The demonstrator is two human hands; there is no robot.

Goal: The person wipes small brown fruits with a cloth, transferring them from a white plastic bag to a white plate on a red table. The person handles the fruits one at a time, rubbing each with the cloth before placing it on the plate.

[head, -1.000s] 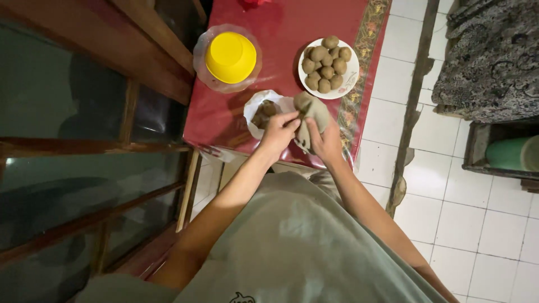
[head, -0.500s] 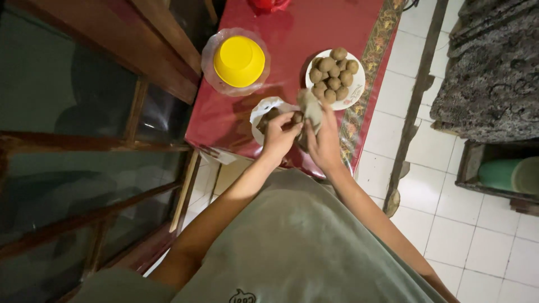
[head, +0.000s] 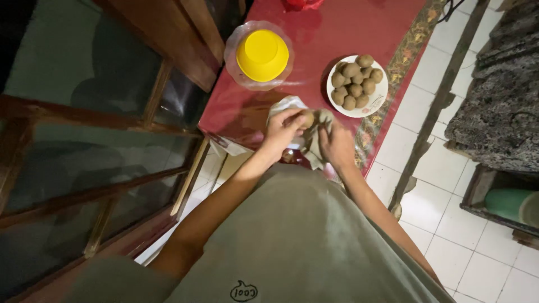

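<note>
A small round brownish ball (head: 307, 118) is pinched at the tips of the left hand (head: 281, 133), whose fingers (head: 293, 119) are curled closely around it from the left. Just beside it, the right hand (head: 337, 147) is closed on a grey-green cloth (head: 321, 124), which is bunched up against the ball and hangs down between the two hands toward the near edge of the table (head: 337, 33). The two hands are held close together, almost touching, above the front part of the table. How firmly the cloth is gripped cannot be told, as the fingers of the right hand are partly hidden by it.

Under the left hand a crumpled white plastic bag (head: 283, 106) is seen lying on the red tablecloth; what it contains is hidden by the hand. Farther back and to the right, a white plate (head: 379, 100) is set on the table, and a heap of similar brownish balls (head: 355, 82) is piled on it. Well to the left of the plate, a yellow bowl (head: 262, 55) is placed upside down on a clear glass dish (head: 236, 62).

A patterned border (head: 400, 70) is carried along the right edge of the tablecloth. White floor tiles (head: 449, 191) are seen to the right of the table, and wooden-framed glass panels (head: 84, 140) to the left. A grey-green shirt (head: 303, 241) fills the lower part of the view.
</note>
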